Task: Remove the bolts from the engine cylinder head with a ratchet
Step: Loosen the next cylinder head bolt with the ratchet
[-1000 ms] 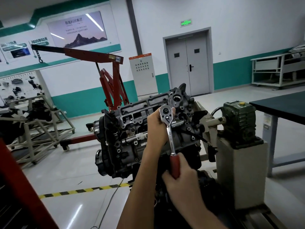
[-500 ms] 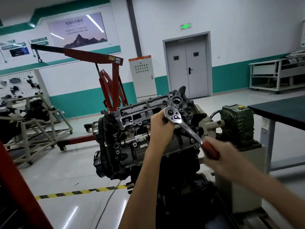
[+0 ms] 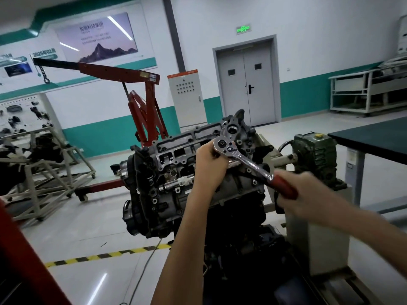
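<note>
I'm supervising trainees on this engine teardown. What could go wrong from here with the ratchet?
1. The left hand holds the ratchet at its head, right against the cylinder head. If the tool slips, fingers may hit the sharp cast edges.
2. The right hand grips the red handle's end and looks blurred, likely mid-swing. A sudden release could carry it toward the green gearbox close behind.

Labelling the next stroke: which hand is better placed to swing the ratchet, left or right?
Right, probably. The right hand grips the ratchet at its red handle end, for leverage; the left hand cups its head at the cylinder head, steadying.
</note>
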A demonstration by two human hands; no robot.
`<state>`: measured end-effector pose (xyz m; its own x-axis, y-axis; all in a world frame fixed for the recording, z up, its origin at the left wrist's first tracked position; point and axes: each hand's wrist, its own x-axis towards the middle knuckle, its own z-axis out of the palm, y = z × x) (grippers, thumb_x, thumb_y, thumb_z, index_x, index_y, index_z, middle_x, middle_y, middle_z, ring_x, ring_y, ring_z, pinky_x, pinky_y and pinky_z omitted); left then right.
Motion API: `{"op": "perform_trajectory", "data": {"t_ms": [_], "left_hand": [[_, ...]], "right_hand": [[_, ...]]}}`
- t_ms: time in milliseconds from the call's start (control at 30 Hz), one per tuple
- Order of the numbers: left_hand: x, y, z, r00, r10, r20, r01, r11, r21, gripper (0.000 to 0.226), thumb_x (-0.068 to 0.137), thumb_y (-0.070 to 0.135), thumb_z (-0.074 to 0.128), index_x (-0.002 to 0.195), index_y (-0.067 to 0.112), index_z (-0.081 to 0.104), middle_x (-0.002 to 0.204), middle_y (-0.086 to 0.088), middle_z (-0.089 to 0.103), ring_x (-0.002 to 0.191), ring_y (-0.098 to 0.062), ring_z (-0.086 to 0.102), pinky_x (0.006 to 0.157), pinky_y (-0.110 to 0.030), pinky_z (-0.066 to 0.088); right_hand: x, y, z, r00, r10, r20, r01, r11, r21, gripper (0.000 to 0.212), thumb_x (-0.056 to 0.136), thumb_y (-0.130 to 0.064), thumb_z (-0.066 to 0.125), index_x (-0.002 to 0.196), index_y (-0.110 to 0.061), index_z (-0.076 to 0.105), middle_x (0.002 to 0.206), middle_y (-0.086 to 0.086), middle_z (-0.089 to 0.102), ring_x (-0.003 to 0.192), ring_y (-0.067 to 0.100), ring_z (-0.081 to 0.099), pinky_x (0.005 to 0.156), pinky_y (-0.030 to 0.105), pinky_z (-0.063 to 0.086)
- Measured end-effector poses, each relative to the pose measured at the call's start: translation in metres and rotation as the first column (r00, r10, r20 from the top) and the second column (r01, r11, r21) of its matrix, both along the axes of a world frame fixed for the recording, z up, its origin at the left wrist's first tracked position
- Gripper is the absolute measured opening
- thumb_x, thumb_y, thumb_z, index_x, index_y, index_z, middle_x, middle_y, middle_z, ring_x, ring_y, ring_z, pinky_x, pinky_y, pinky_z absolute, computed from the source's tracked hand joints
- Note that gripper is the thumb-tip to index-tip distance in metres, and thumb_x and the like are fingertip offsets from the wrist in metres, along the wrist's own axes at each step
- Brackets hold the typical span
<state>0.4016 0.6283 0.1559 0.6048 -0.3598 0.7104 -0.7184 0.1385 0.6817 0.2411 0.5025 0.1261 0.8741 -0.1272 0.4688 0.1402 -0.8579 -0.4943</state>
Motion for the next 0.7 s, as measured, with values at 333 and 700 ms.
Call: {"op": "perform_trajectory", "data": {"t_ms": [333,700], "left_hand": [[-0.007,0.007,-0.007,1.000,0.025,-0.003,-0.025,0.994,-0.103,0.047,0.092,0.010,0.062,0.056,0.025,0.037,0.049,0.017,0.036,0.054,-0.003,0.030,0.053,-0.017,0.030],[0.000,0.006,-0.002,1.000,0.000,0.024,0.000,1.000,0.010,0.047,0.088,-0.002,0.058,0.054,0.021,0.036,0.049,0.014,0.034,0.054,-0.008,0.027,0.054,-0.027,0.024]], "right_hand": [[0.028,0.110,-0.055,0.970,-0.114,0.214,-0.016,0.850,0.527,0.023,0.076,-0.003,0.064,0.076,-0.020,0.048,0.052,-0.005,0.046,0.041,0.002,0.046,0.039,0.006,0.032],[0.003,-0.013,0.014,1.000,-0.004,-0.006,0.003,0.991,-0.130,0.023,0.075,0.000,0.067,0.095,-0.008,0.058,0.063,-0.003,0.056,0.053,0.006,0.054,0.051,0.015,0.044]]}}
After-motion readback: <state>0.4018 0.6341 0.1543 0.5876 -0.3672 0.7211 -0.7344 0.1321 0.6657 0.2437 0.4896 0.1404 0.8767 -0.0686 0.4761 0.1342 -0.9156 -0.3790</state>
